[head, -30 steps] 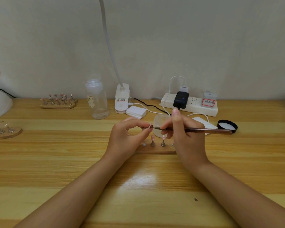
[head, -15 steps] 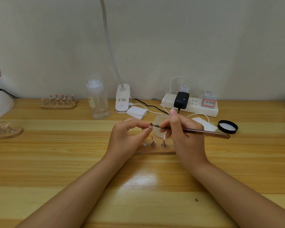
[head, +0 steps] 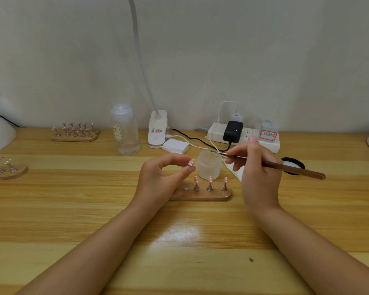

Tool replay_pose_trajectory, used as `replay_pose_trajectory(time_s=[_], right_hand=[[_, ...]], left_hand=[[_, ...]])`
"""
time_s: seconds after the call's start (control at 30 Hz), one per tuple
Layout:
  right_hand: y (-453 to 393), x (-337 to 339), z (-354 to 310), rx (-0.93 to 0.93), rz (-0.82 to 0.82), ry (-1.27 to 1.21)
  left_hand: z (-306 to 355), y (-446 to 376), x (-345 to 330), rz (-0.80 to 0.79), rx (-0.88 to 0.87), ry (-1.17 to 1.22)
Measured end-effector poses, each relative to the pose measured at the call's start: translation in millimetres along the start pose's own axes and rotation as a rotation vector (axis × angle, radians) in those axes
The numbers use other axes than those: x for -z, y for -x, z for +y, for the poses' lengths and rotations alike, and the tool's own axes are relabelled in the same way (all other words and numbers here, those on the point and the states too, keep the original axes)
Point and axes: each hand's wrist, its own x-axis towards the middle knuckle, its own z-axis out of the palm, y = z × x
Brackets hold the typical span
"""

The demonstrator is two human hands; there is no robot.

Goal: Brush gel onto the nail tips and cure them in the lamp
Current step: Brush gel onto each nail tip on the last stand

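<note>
Left hand (head: 160, 177) is pinching a pink nail tip (head: 191, 162) just left of the frosted gel jar (head: 209, 167); contents indiscernible. Right hand (head: 256, 173) is gripping the brush (head: 285, 167), bristles lying over the jar's far rim. Clear bottle (head: 125, 133) standing far left, liquid low.

Soft, even indoor light with one glare patch on the table

A bright white sheen lies on the wooden table (head: 179, 262) just in front of the frosted jar (head: 209, 168), between the two forearms. Shadows under the arms are faint and diffuse. The wall behind the jar is dull and grainy. Wide-angle distortion bows the table's far edge, and detail softens toward the corners; small labels behind the jar are unreadable.
</note>
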Motion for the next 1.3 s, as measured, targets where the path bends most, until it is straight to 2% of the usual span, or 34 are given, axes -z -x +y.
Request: replay_pose_trajectory(time_s=[0.3,0.4,0.73,1.1,1.3], right_hand=[[-14,18,16,-0.053,0.130,0.040],[-16,20,19,-0.050,0.130,0.038],[-17,22,23,-0.065,0.122,0.051],[-16,22,24,-0.081,0.103,0.076],[-16,22,24,-0.097,0.096,0.073]], left_hand=[[-2,-2,3,-0.078,0.063,0.043],[-3,-4,7,-0.098,0.068,0.016],[-4,-4,17,-0.199,0.267,0.098],[-6,-2,15,-0.290,0.194,-0.032],[-7,-3,14,-0.297,0.214,-0.045]])
